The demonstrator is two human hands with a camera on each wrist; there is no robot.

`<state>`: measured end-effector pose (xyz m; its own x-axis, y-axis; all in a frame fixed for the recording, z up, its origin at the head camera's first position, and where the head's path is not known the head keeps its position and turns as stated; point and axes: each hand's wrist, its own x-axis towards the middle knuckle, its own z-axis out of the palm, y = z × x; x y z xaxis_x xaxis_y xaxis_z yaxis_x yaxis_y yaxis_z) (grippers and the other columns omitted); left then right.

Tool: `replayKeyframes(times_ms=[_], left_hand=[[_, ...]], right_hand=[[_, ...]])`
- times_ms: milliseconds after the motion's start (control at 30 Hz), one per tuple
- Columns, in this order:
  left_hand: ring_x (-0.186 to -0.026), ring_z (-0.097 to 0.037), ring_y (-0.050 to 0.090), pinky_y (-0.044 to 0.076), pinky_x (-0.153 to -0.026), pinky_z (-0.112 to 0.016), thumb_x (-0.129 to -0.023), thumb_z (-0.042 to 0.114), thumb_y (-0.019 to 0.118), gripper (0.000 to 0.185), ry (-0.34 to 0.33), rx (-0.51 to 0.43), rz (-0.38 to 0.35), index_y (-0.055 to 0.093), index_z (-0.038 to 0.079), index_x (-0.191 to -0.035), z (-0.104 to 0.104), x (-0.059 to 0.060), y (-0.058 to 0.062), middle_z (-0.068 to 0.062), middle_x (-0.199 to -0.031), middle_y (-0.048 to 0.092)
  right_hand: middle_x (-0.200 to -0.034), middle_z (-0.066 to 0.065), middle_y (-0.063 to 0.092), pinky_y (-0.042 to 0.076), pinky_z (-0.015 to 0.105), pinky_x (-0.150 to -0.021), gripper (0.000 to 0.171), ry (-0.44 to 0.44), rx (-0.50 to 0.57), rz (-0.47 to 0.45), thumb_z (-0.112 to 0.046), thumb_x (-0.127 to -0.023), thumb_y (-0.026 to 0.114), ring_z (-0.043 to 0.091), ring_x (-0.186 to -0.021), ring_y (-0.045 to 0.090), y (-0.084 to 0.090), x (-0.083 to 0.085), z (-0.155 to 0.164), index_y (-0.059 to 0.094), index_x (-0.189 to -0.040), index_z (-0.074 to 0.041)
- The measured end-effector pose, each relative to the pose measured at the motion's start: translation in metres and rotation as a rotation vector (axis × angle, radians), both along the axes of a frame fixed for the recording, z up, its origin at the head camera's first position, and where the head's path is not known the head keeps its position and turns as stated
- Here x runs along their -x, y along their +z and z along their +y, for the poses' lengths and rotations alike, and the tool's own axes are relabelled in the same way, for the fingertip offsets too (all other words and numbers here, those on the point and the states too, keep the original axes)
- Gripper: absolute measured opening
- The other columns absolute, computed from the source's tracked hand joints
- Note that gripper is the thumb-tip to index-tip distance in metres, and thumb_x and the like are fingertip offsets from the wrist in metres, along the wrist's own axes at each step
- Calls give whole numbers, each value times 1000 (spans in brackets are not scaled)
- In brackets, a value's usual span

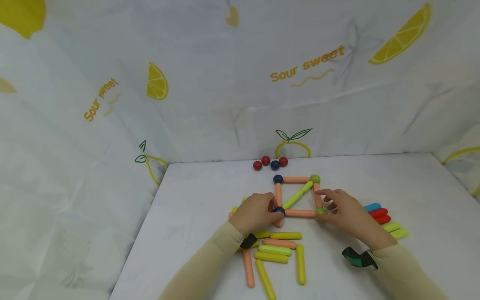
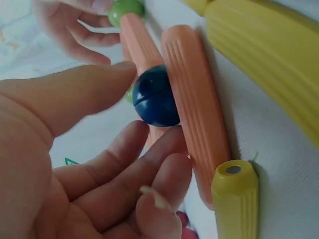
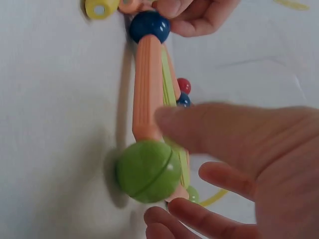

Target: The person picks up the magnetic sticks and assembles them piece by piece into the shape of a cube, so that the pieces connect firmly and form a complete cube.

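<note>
A square of peach sticks [image 1: 300,213] lies on the table, with two blue and two green balls at its corners. A light green diagonal [image 1: 294,200] runs between the near-left blue ball [image 2: 157,95] and the far-right green ball [image 1: 315,179]. My left hand [image 1: 258,211] pinches that blue ball between thumb and fingers. Beside it a loose peach stick [image 2: 197,114] lies close against the ball. My right hand [image 1: 346,212] is around the near-right green ball [image 3: 148,171], its thumb by the adjoining stick and its fingers spread loosely apart.
Several yellow sticks [image 1: 271,256], with peach and light green ones, lie in front of the left hand. Red balls [image 1: 257,165] and a spare blue ball [image 1: 275,165] sit at the back. Blue, red [image 1: 378,213] and light green sticks lie right of the right hand.
</note>
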<state>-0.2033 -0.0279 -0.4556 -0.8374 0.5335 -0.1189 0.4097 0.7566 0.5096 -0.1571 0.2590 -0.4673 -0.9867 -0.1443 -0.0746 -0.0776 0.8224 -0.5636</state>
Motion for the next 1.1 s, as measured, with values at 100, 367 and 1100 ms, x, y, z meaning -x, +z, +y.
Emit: replayKeyframes(times_ms=[100,367,1100], left_hand=[[-64,-7,56,45,-60,-20,-97,33,81,21,19,-5,-2,70,15,-101,-3,-4,-3,11,-77,65],[-68,-8,56,45,-60,-21,-94,27,82,16,9,30,-59,69,18,-93,-15,-7,-3,9,-81,67],[-83,-4,61,55,-78,-19,-107,42,68,22,-88,-9,168,75,22,-108,-63,-14,-4,10,-98,73]], right_hand=[[-119,18,65,65,47,-84,68,12,34,-14,-23,-86,92,29,-102,70,-4,-4,-5,62,-144,-4],[-124,20,65,66,47,-82,55,19,29,16,-16,-88,90,29,-101,71,-5,-7,-11,68,-136,-3],[-82,-12,61,50,22,-66,9,366,-232,170,-25,-95,85,2,-72,49,16,-52,-123,80,-89,-20]])
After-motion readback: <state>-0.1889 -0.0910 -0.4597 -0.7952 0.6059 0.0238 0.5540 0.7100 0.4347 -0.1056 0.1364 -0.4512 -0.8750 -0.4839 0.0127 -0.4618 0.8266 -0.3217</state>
